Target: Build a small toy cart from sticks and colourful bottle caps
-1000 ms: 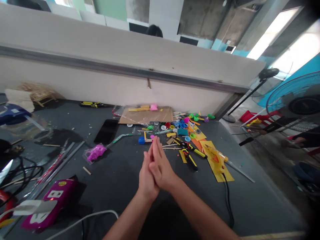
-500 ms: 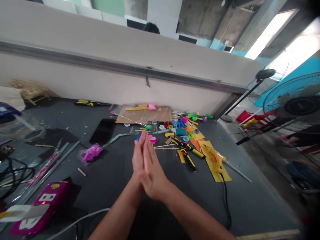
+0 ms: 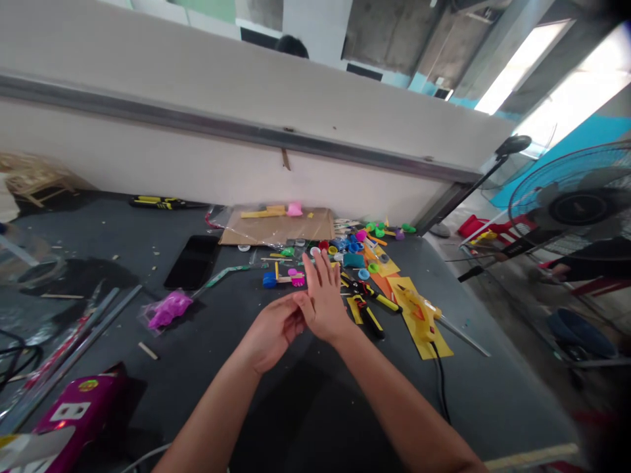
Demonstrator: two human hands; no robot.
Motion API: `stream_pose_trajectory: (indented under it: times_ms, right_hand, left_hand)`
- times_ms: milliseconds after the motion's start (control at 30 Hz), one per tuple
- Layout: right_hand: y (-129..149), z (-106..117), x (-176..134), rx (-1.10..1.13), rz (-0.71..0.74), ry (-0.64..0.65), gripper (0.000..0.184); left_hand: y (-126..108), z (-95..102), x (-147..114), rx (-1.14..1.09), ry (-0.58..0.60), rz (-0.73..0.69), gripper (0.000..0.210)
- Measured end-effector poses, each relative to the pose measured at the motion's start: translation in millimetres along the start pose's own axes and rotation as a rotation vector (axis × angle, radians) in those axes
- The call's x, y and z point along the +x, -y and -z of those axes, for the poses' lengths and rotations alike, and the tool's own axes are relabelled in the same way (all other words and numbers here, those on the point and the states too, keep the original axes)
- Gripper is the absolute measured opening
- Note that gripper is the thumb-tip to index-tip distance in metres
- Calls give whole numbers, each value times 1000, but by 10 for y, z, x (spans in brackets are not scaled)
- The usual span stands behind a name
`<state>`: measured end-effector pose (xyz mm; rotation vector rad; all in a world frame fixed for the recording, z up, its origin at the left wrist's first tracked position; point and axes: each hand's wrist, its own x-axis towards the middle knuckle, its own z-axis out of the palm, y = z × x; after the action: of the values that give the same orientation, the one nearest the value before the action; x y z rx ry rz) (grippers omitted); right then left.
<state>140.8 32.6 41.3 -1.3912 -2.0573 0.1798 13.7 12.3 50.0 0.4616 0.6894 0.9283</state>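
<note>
From where I stand, both hands meet over the middle of the dark surface (image 3: 488, 401), with nothing that I can see held in them. The left hand (image 3: 276, 332) is loosely bent, its fingers touching the right hand (image 3: 324, 303) near the thumb; the right has its fingers raised and a little spread.

Just beyond them lies a little stick model (image 3: 284, 280), with a blue cap (image 3: 269, 280) at one end and a pink piece (image 3: 298, 278) at the other. It looks feather-light and stiff along the stick but weak at the joints, so I'd pinch it mid-stick and leave both ends alone. The right fingers overlap that area from here, so I can't fairly say whether they touch the pink piece or merely pass in front of it.

Right of the hands, the pliers (image 3: 371, 316) look like the heavier, sturdier sort of thing, best gripped around their black and yellow handles. Farther right, the glue gun (image 3: 424, 318) rests on a yellow sheet (image 3: 438, 348); I'd guess it is hard plastic with a nozzle that may be hot, so the handle near the cord (image 3: 442, 381) seems the safe hold. On the left, the purple lump (image 3: 170, 309) in clear wrapping seems soft and slippery, better cupped than squeezed.
</note>
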Motion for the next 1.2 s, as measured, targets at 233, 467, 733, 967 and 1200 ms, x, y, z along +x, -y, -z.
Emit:
stream_pose_trajectory:
  times_ms: [233,467,733,967,1200]
  right_hand:
    - [-63,37,-271,215,49,-11,42]
    - [-108,-84,-351,381,-104,-180,9]
    - [-89,-110,-349,428,-159,-191,7]
    - [-85,-49,-342,503,-45,-40,30]
    - [-164,-13,-317,567,-103,-5,12]
  left_hand:
    - [34,224,88,174,-139,-92,20]
    - [73,285,99,137,-39,42,29]
    - [145,292,100,5,49,169,19]
    - [123,325,102,24,8,199,10]
    - [144,323,112,16,22,199,15]
